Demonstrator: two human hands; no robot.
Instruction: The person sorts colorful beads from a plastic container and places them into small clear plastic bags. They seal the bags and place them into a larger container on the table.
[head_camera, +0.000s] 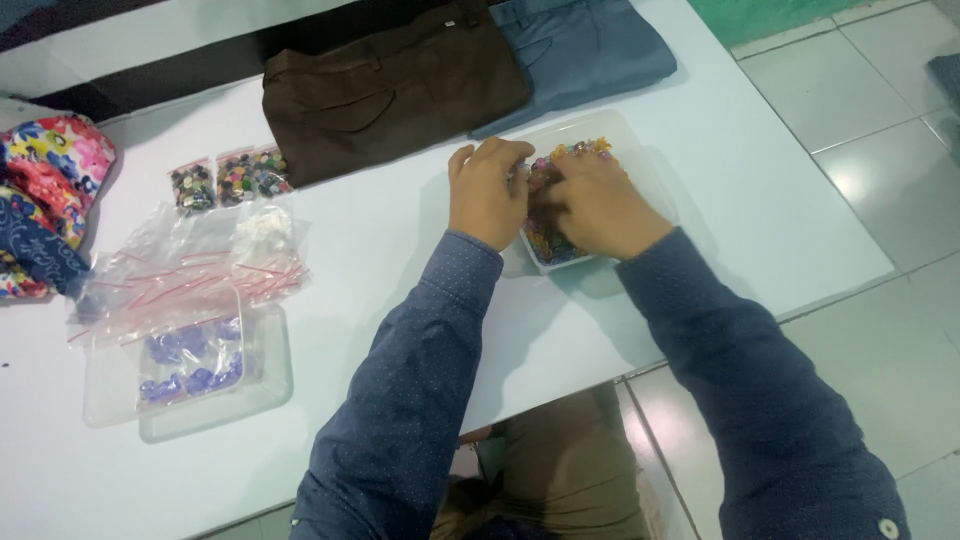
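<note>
Clear shallow tray (640, 165) of mixed-colour small pieces (548, 238) sits right of centre on the white table (380, 240); left hand (487, 190) rests curled on its left rim, right hand (600, 205) presses fingers-down into the pieces, grasp indeterminable. Far left lie three small clear packets (230, 180) of dark mixed pieces; near left, red-striped clear bags (190, 275) over a clear tray holding purple pieces (190, 365).

Garment workshop, folded trousers (395, 85), bagged buttons (230, 180), white table (760, 210)

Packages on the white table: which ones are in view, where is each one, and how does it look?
Three small clear bags: in a row left of the brown trousers, filled with dark mixed buttons.
Pile of empty zip bags: left side, clear with red strips.
Bag of purple pieces: in a clear tray, front left.
</note>
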